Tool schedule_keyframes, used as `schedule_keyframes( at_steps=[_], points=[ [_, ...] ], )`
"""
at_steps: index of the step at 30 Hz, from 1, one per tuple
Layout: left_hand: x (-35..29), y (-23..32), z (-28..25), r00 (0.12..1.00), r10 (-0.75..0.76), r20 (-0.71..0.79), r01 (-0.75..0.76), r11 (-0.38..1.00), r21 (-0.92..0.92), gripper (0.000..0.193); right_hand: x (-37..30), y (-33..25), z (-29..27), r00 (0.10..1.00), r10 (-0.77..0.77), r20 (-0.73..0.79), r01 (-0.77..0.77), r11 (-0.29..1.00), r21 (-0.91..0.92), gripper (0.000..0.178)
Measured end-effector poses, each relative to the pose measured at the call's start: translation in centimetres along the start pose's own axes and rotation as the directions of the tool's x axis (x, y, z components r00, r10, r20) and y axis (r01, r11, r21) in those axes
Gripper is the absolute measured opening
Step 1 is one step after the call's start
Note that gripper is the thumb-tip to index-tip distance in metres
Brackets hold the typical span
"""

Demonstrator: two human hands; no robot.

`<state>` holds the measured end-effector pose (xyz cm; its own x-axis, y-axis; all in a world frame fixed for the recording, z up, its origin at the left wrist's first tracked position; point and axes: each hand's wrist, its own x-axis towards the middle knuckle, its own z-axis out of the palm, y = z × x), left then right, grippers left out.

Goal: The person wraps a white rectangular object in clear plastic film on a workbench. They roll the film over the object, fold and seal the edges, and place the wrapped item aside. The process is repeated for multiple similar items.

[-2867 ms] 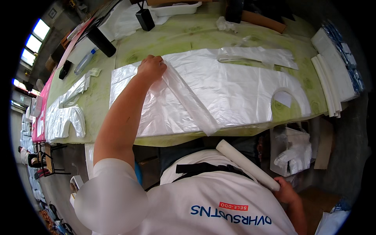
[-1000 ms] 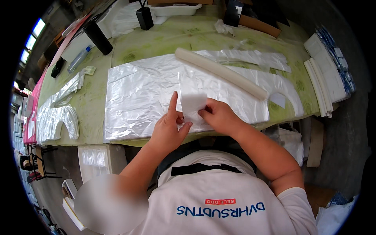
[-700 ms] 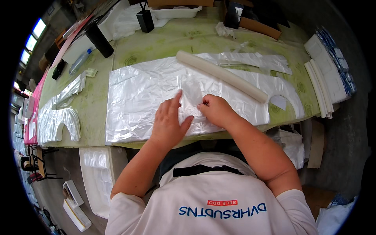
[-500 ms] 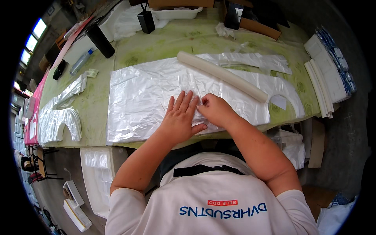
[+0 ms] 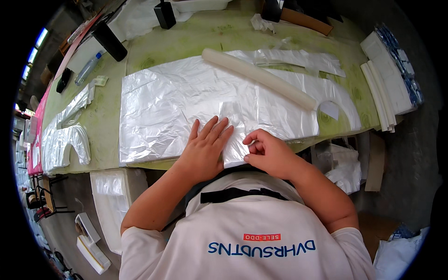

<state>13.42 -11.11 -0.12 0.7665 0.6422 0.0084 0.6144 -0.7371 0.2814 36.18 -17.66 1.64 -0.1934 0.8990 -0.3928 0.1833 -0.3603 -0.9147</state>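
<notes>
A narrow folded piece of clear plastic film lies in front of me, over the near edge of a wide, wrinkled stack of the same shiny film. On the left edge of the folded piece my left hand rests flat, its fingers stretched and slightly spread. My right hand is at the opposite edge, fingers curled and thumb low, closed on the film's side. Its exact grip is partly hidden. Across the stack, beyond both hands, lies a long whitish tube at a slant.
Cut plastic pieces with a curved notch lie at the left of the green-covered table. Farther back are a clear bottle, a black cylinder and a black box. White rolls line the right edge.
Both hands have drawn nearer to my body. The narrow folded film now shows between them, and its near end reaches the table's front edge. My view has shifted slightly.
</notes>
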Motion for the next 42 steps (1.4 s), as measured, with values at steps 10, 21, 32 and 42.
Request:
schedule_keyframes(
  at_steps=[10, 21, 32, 42],
  points=[
    [-0.3, 0.3, 1.3, 0.988, -0.053, -0.144, 0.040, 0.995, -0.090, 0.066, 2.0, 1.8, -1.8, 0.700, -0.710, 0.077, 0.516, 0.428, -0.742, 0.039],
    [1.1, -0.7, 1.1, 0.895, -0.156, -0.419, 0.067, 0.973, -0.219, 0.012, 5.8, 0.1, -1.3, 0.864, -0.502, -0.033, 0.277, 0.528, -0.803, 0.024],
    [1.4, -1.4, 0.2, 0.931, -0.270, -0.246, 0.202, 0.942, -0.268, 0.018, 5.2, -1.2, -1.7, 0.931, -0.362, -0.049, 0.220, 0.661, -0.718, 0.027],
    [2.5, -1.4, 0.3, 0.920, -0.254, -0.299, 0.197, 0.958, -0.209, 0.015, 5.6, -0.1, -0.6, 0.874, -0.473, -0.110, 0.187, 0.537, -0.823, 0.025]
  ],
)
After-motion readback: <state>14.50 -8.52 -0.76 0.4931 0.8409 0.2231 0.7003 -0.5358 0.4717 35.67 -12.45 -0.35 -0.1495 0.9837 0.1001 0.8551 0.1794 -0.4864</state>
